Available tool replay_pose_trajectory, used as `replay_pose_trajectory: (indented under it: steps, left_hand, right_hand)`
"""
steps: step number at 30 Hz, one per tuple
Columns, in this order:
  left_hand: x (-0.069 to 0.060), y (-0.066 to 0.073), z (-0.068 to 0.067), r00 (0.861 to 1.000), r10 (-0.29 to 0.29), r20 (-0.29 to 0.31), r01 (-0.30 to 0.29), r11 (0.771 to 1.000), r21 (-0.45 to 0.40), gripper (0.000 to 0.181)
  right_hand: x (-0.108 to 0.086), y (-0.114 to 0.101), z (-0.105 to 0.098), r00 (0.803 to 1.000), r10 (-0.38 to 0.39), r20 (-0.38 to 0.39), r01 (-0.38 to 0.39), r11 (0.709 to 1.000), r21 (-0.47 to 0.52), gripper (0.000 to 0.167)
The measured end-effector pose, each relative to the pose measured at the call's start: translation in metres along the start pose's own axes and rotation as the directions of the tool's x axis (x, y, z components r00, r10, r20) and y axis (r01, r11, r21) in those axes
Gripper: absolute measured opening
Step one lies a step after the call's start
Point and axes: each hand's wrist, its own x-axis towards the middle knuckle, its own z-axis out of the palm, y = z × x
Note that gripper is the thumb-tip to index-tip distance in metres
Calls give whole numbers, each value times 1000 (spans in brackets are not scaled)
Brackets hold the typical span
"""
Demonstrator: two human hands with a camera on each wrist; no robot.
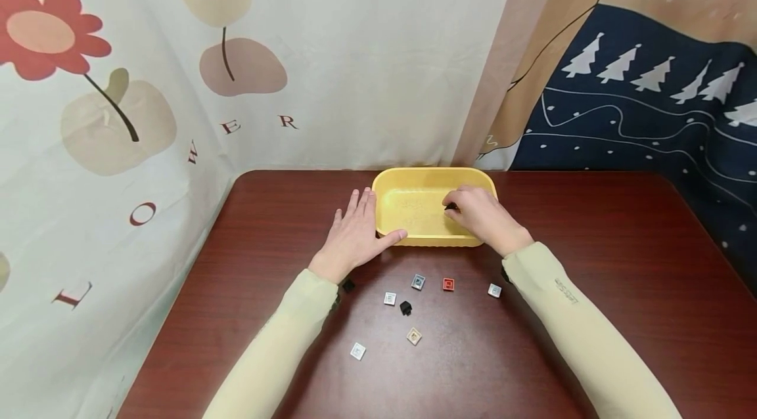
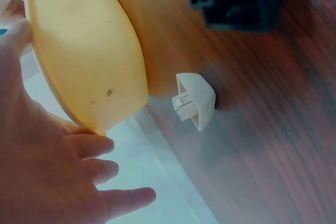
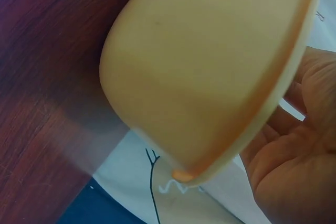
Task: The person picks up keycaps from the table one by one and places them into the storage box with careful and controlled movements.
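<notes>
A yellow plastic basin (image 1: 436,240) stands at the back of the table. My left hand (image 1: 353,235) rests against its left end, fingers straight and thumb over the front rim. Inside the basin, my right hand (image 1: 476,210) pinches a small black keycap (image 1: 451,207). In front of the basin lie several loose keycaps: a blue-grey one (image 1: 418,282), a red one (image 1: 448,284), a beige one (image 1: 414,336), a black one (image 1: 405,308) and several white ones (image 1: 357,351). The left wrist view shows a white keycap (image 2: 195,100) with its hollow underside and stem.
The dark red-brown wooden table (image 1: 597,287) ends at a printed curtain (image 1: 367,64) behind and on the left. A navy cloth with white trees (image 1: 639,97) hangs at the right. Another black keycap (image 1: 348,285) lies beside my left wrist.
</notes>
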Motion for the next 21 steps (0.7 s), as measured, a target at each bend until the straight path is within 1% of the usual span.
replay_pose_trajectory:
  steps: [6,9,12,14,16,18,21]
  left_hand:
    - [-1,0,0,1000,-1,-8,0,1000,-25,114]
    - [0,0,1,1000,1,-6,-1,1000,-18,114]
    - [1,0,1,1000,2,-2,-2,1000,0,115]
    - [1,-1,2,1000,-1,2,1,1000,1,115]
    - [1,-1,2,1000,-3,4,3,1000,-5,115]
    - [1,-1,2,1000,-2,1,2,1000,-12,115]
    - [1,-1,2,1000,0,-4,0,1000,-18,114]
  right_hand:
    - [6,1,1,996,18,82,-18,1000,0,11]
    - [9,3,3,994,27,105,-27,1000,2,8]
    - [11,3,3,991,37,126,-37,999,3,2]
    - [11,3,3,988,49,146,-51,999,9,1]
    - [11,3,2,984,62,165,-65,998,15,4]
    - [11,3,2,981,81,179,-86,996,25,13]
    - [8,1,-1,980,109,165,-114,993,24,27]
